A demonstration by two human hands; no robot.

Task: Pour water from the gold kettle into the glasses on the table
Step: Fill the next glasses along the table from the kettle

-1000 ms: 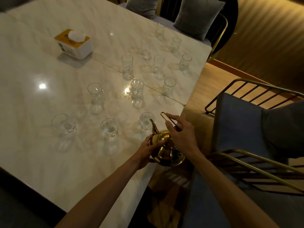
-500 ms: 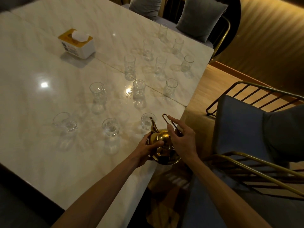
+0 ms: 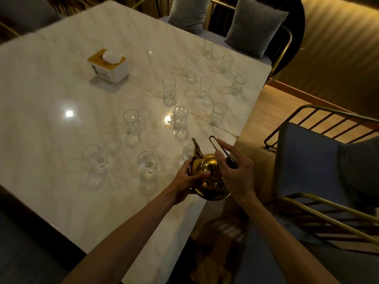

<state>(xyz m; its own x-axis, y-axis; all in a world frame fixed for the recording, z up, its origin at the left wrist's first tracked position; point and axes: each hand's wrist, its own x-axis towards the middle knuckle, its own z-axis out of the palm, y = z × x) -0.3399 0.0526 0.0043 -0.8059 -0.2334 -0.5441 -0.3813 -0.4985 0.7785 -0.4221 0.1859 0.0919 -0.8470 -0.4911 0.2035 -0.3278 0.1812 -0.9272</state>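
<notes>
Now the left hand [image 3: 185, 182] cups the gold kettle [image 3: 209, 179]; the right hand's [image 3: 235, 175] fingers apparently pinch its handle [image 3: 220, 149].

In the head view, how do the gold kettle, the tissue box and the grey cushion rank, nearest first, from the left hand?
1. Gold kettle: the left hand grips its side at the table's near edge.
2. Tissue box: far left on the table.
3. Grey cushion: beyond the table's far edge, on a chair.

I'm in a dim dining room: marble table [image 3: 61, 160], gold-framed cushioned chairs [image 3: 307, 160], tissue box [image 3: 108, 66], many glasses [image 3: 169, 93].
</notes>
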